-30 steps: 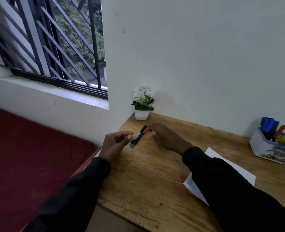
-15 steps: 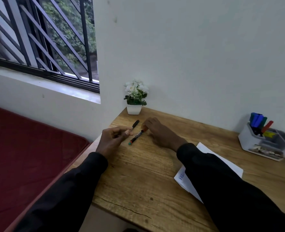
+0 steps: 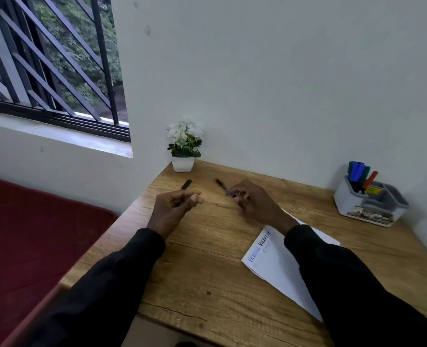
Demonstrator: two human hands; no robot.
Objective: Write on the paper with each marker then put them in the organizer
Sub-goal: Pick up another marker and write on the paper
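Wooden desk [image 3: 207, 259] against the wall; left hand [image 3: 174, 204] curled round black marker [image 3: 186, 184], right hand [image 3: 255, 201] pinching orange-tipped marker [image 3: 220, 183]. Suggest: swing it to the paper [image 3: 275, 261], pin sheet flat.

A black marker [image 3: 186, 184] juts toward the far wall from the left hand [image 3: 174, 206]. A red-capped marker [image 3: 219, 183], slanting far-left, is pinched in the right hand [image 3: 255, 204]. The white paper [image 3: 277, 266], near right, lies flat with blue and black handwriting by its left corner. At far right, the grey organizer [image 3: 345, 200] holds blue, green and red markers [image 3: 357, 175] upright in its left compartment.
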